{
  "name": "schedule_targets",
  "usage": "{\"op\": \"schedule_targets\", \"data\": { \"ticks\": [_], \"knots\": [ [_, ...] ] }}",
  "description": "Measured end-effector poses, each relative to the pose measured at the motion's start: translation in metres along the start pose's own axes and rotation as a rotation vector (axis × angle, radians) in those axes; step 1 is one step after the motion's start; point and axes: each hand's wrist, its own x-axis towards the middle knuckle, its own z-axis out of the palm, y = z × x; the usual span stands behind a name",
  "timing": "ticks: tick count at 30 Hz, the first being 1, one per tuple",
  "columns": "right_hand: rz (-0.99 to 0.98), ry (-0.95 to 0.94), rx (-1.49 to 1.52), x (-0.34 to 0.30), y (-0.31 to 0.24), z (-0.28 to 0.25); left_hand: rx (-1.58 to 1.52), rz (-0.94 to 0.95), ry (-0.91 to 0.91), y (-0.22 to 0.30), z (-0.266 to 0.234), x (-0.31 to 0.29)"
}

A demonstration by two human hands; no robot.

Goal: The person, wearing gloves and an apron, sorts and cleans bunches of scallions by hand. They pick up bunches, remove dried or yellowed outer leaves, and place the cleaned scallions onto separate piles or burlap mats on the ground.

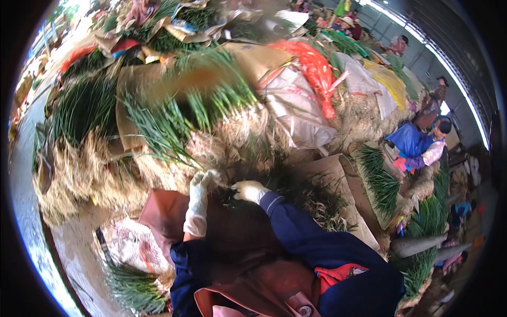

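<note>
My left hand [199, 186], in a whitish glove with a long cuff, is raised before the nearest heap of green onions [179, 119]. Its fingers are closed, and what they hold, if anything, is blurred against the pale roots [203, 150]. Just to the right, my right hand [249, 190], in a cream glove, reaches in above the dark brown apron [232, 227] on my lap. Its fingers are curled together, and I cannot make out anything in them. A small gap separates the two hands. Dark green leaf scraps [317, 198] lie beyond the right hand.
More green onions [87, 113] are stacked at left, roots toward me. White sacks [298, 108] and red plastic netting [311, 71] cover the pile. Cardboard [330, 177] lies at right, near a seated co-worker [422, 145]. A bundle [134, 282] rests at lower left.
</note>
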Motion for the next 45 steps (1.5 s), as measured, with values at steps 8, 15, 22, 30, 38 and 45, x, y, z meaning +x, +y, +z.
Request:
{"op": "schedule_targets", "data": {
  "ticks": [8, 15, 22, 30, 38, 45],
  "knots": [
    [-0.040, -0.222, 1.288, 0.048, -0.096, -0.094, -0.315, 0.074, -0.185, -0.026, -0.004, -0.017],
    [-0.142, 0.163, 0.781, 0.053, -0.120, -0.109, -0.503, -0.162, -0.162, -0.004, -0.022, -0.029],
    [-0.189, 0.396, 0.138, 0.067, -0.091, -0.090, -0.460, -0.241, -0.188, 0.001, -0.016, -0.034],
    [-0.252, -0.014, 0.612, 0.069, -0.057, -0.081, -0.470, -0.336, -0.216, 0.004, -0.016, -0.052],
    [0.127, -0.394, -0.171, 0.005, 0.039, -0.093, -0.006, -0.010, -0.289, 0.011, -0.004, -0.070],
    [-0.208, -0.522, 1.404, 0.025, -0.071, -0.057, -0.098, -0.003, -0.303, 0.006, -0.002, -0.075]
  ]
}}
